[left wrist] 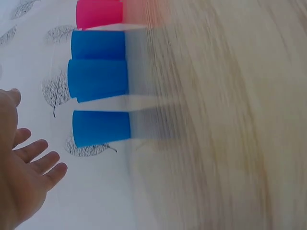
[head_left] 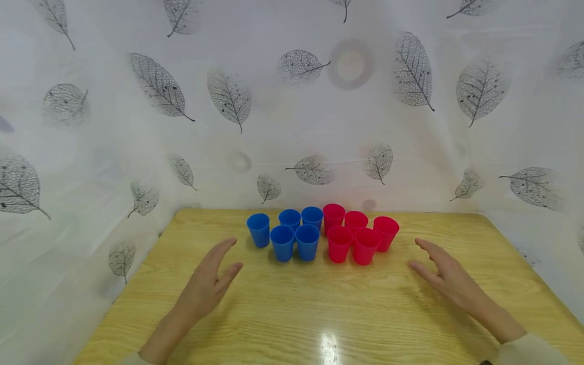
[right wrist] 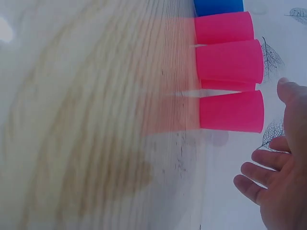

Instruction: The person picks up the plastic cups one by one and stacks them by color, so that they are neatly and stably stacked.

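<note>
Several blue cups (head_left: 282, 244) stand upright, mouths up, in a cluster left of the table's middle. Right beside them is a similar cluster of upright red cups (head_left: 339, 245). My left hand (head_left: 204, 288) hovers left of the blue cups, fingers extended and thumb apart, holding nothing. The outermost blue cup (left wrist: 101, 128) is nearest to it in the left wrist view. On the other side my right hand (head_left: 449, 281) is held right of the red cups, its fingers also extended and touching nothing. Closest to it is the outermost red cup (right wrist: 232, 111).
The cups stand toward the far edge of a wood-grain table (head_left: 274, 309). Behind and along both sides hangs a whitish sheet (head_left: 310, 121) printed with dark leaves. Light glares off the table's near part.
</note>
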Demonstrator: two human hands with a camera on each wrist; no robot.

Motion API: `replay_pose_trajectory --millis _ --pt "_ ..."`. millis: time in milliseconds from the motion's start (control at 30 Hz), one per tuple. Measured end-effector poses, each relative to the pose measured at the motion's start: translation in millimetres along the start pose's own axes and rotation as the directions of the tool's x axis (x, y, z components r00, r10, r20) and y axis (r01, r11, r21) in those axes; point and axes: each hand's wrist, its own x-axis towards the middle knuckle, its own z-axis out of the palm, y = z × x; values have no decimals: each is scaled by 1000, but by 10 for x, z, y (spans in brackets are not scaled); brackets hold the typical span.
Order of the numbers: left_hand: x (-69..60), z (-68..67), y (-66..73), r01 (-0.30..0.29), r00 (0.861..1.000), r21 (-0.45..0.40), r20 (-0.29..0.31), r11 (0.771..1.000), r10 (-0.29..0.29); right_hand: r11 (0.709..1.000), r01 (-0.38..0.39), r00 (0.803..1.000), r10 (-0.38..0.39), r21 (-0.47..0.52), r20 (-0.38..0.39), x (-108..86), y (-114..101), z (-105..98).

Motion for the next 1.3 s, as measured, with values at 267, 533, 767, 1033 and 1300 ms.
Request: replay_pose_trajectory --millis 267,533,767,1033,1300 --pt "26 139 190 -30 998 -140 -52 990 22 1000 20 997 -19 11 -79 58 -91 116" --pt "62 305 449 46 994 -332 -82 942 -78 982 -81 993 95 170 -76 116 -209 223" --pt "128 523 696 125 991 -518 16 847 -136 947 -165 981 186 277 -54 87 -272 288" --pt "173 734 817 169 986 -561 86 811 -146 936 -142 979 181 323 -95 74 -336 361" --pt "248 939 915 166 985 -577 138 799 -104 926 -165 974 207 339 -92 86 -398 420"
